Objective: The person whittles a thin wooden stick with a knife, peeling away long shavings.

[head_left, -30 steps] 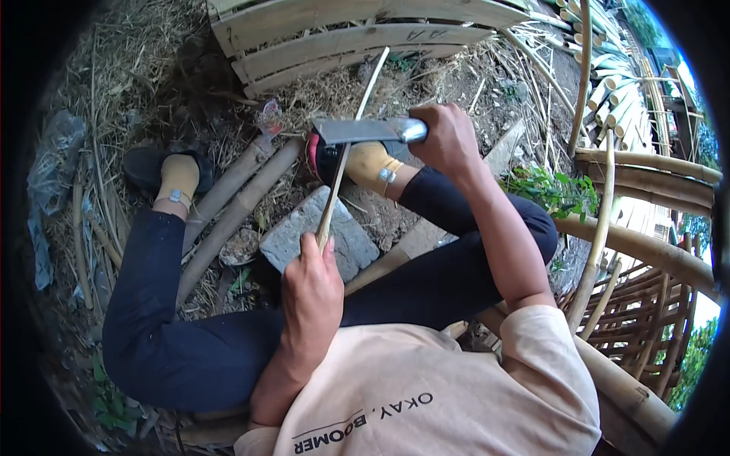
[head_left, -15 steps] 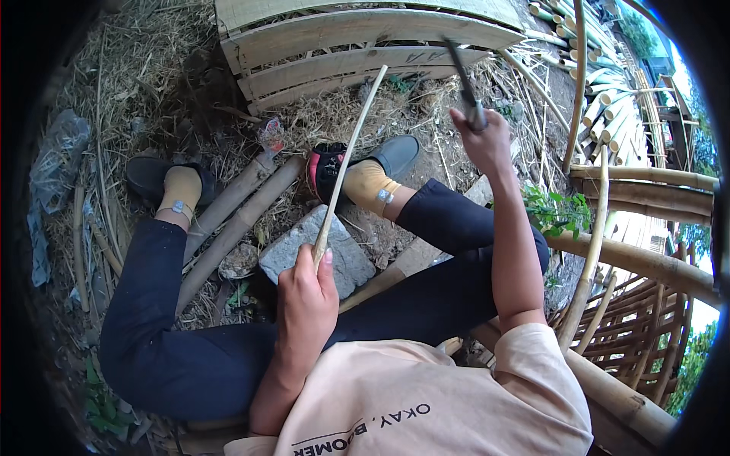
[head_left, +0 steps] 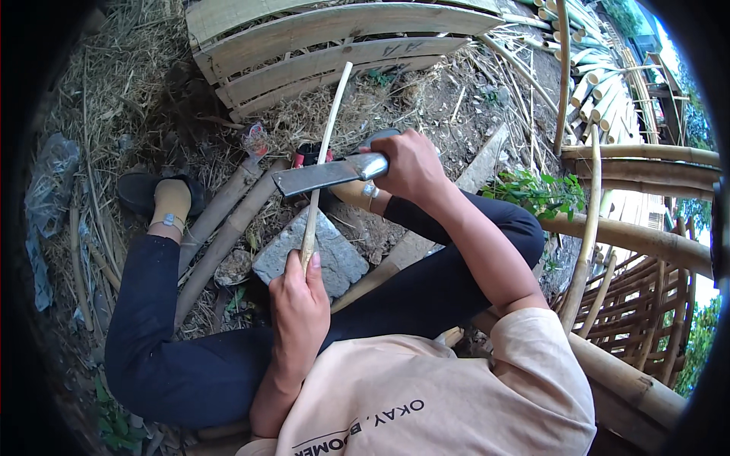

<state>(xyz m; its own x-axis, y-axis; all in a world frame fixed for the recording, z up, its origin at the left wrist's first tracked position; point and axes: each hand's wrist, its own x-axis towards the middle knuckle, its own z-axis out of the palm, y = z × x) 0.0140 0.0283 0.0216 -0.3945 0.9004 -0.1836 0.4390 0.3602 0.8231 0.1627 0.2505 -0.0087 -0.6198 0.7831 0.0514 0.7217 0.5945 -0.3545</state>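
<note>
My left hand (head_left: 299, 304) is closed round the lower end of a thin, pale bamboo stick (head_left: 332, 114), which points up and away from me. Gripped by its metal handle, a machete (head_left: 323, 176) is in my right hand (head_left: 411, 166). Its broad, square-ended blade lies across the stick about midway along, hiding a short part of it. Whether the edge bites into the stick I cannot tell. Below the blade, behind the stick, a grey stone block (head_left: 338, 254) rests on the ground between my legs.
A wooden slatted crate (head_left: 342, 38) stands ahead on straw-strewn soil. Bamboo poles (head_left: 228, 228) lie by my left foot, and a bamboo frame (head_left: 639, 243) rises at right. Cut bamboo poles (head_left: 604, 99) are stacked far right. A plastic bag (head_left: 57, 171) lies at far left.
My right hand has swung down and left from its raised position, bringing the machete blade across the stick. My left hand keeps its hold; the stick now stands slightly more upright.
</note>
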